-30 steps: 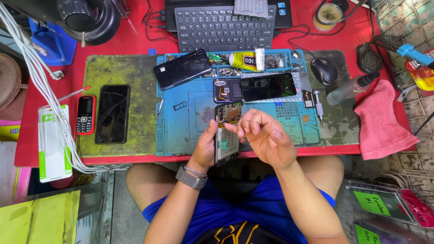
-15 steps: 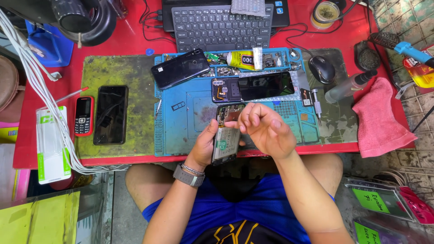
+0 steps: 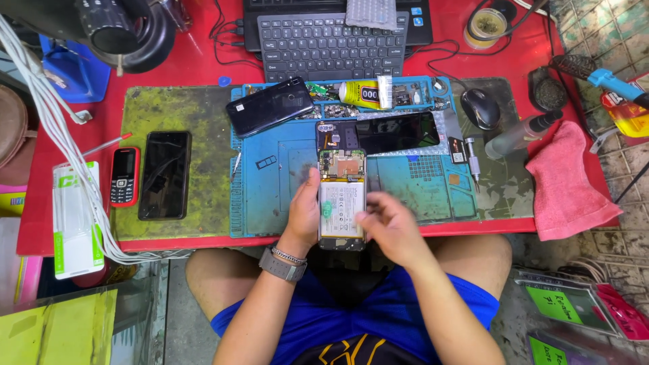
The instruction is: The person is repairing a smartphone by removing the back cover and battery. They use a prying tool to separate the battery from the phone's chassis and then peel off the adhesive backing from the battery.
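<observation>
Head view, only one camera. Opened phone [image 3: 343, 199], back cover off, held upright over the near edge of the red tabletop [image 3: 196, 64], just above the person's lap. Left hand [image 3: 304, 213] is curled around the phone's left edge, thumb up along the side, gripping it. Right hand [image 3: 387, 226] is half closed, fingertips [image 3: 362, 217] on the white battery face at the lower right of the phone; cannot tell if it pinches anything small.

Handling, as a judgement: the phone looks light, flat and stiff, but fragile with the circuit board and battery exposed. Best held by the long frame edges, as the left hand does, keeping off the board at the top. The battery should not be bent or pierced.

Around it: blue work mat [image 3: 284, 196] under and behind the phone, with a second black phone [image 3: 269, 107] lying tilted at its upper left, a dark screen panel [image 3: 395, 132] just beyond the held phone, and a yellow glue tube [image 3: 358, 93] at the mat's top. Left of the mat, a worn green mat [image 3: 169, 111] carries a black phone [image 3: 164, 174]; a small red keypad phone [image 3: 124, 177] lies beside it. Keyboard [image 3: 324, 44] at the back, mouse [image 3: 480, 108] and pink cloth [image 3: 564, 186] to the right.
</observation>
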